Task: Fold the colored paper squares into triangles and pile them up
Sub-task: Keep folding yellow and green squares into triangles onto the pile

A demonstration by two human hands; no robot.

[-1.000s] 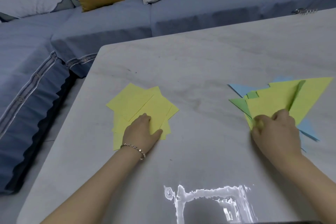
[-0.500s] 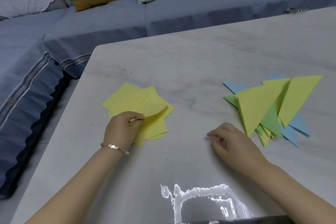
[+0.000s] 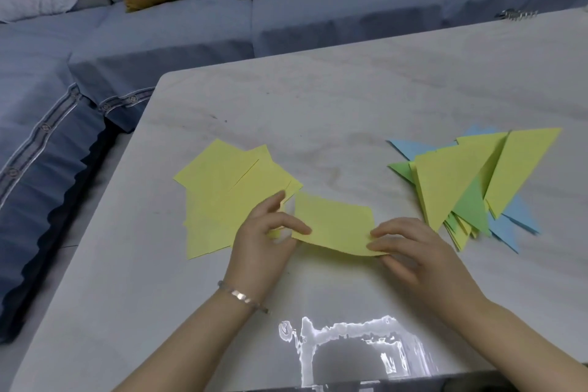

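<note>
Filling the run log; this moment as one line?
phase: pre-fold | left hand: pinches yellow square | right hand: pinches yellow square | unfolded stack: left | triangle pile: right

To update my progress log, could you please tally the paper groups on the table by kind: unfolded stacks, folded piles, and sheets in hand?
Stack of unfolded yellow squares: 1
Pile of folded triangles: 1
Yellow sheet pinched by left hand and right hand: 1
Total: 3

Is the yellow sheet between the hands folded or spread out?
Spread: the yellow sheet shows as one square layer, no crease, pinched by the left hand and right hand.
</note>
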